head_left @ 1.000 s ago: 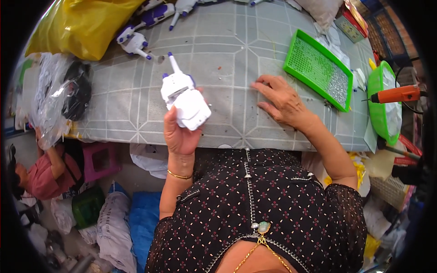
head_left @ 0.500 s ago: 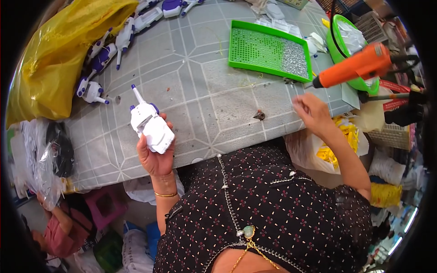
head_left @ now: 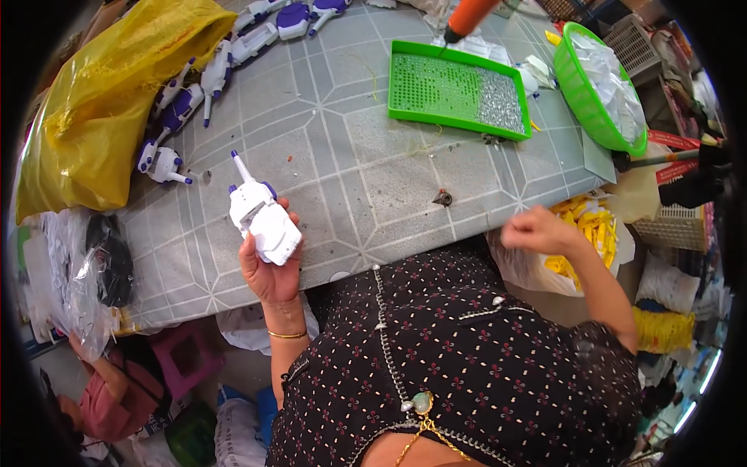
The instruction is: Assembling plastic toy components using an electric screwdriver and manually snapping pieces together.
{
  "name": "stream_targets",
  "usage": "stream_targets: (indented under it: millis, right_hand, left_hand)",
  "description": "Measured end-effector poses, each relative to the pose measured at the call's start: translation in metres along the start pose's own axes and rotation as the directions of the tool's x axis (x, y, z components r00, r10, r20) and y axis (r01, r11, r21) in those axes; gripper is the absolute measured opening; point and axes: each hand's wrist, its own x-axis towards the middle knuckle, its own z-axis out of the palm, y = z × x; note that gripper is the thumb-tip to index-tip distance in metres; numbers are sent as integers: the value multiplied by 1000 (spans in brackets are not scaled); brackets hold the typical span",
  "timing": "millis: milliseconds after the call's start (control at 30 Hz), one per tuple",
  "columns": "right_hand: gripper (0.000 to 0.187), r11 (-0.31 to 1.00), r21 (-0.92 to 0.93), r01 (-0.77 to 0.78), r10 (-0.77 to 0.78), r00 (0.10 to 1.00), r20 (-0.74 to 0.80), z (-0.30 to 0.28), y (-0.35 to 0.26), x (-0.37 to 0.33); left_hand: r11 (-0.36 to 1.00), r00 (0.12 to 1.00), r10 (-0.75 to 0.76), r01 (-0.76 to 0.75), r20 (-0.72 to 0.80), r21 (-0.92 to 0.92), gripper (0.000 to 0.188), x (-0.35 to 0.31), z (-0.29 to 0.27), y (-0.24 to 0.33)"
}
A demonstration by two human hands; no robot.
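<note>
My left hand (head_left: 271,272) is closed around a white plastic device (head_left: 268,226) with a slim purple-tipped stem, held above the near part of the table. Its pale back faces up, with an open recess across the middle. At the table's front edge, my right hand (head_left: 537,233) is curled up with its fingers pressed together; whatever might be inside it is hidden. Farther off, an orange electric screwdriver (head_left: 469,17) hangs, bit downward, over the far edge of a green tray (head_left: 459,128). Small silvery screws (head_left: 502,105) fill the tray's right side.
Several similar white-and-purple devices (head_left: 180,105) lie at the far left beside a yellow sack (head_left: 85,117). A green basket (head_left: 572,86) of white parts stands at the right. Below the right edge sits a bag of yellow pieces (head_left: 583,241). Another person's arm (head_left: 109,377) shows at lower left.
The orange screwdriver has swung away from beside my right hand to above the tray. My right hand has come down toward me and curled tighter. My left hand still holds the device in nearly the same place.
</note>
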Motion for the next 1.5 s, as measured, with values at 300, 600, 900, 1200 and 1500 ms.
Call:
stream_targets:
  millis: [300,600,900,1200,1500]
  right_hand:
    - [26,844,-459,-276,327,944,34,52,67,-66]
    - [24,762,-641,-91,-514,516,-685,11,-60,120]
    - [11,782,-457,425,-617,632,-468,28,-55,104]
    - [16,920,-256,-297,347,920,181,84,159,-108]
    - [22,889,197,-414,392,909,143,41,97,-81]
  left_hand:
    - [999,999,-25,25,21,-22,66,0,-2,6]
    - [1000,1000,4,-4,14,14,65,-2,1,1]
    - [999,1000,-18,18,0,36,68,1,-2,-1]
    - [995,989,-84,91,123,-50,65,1,-7,9]
    - [996,991,-89,90,104,-3,64,-4,-5,8]
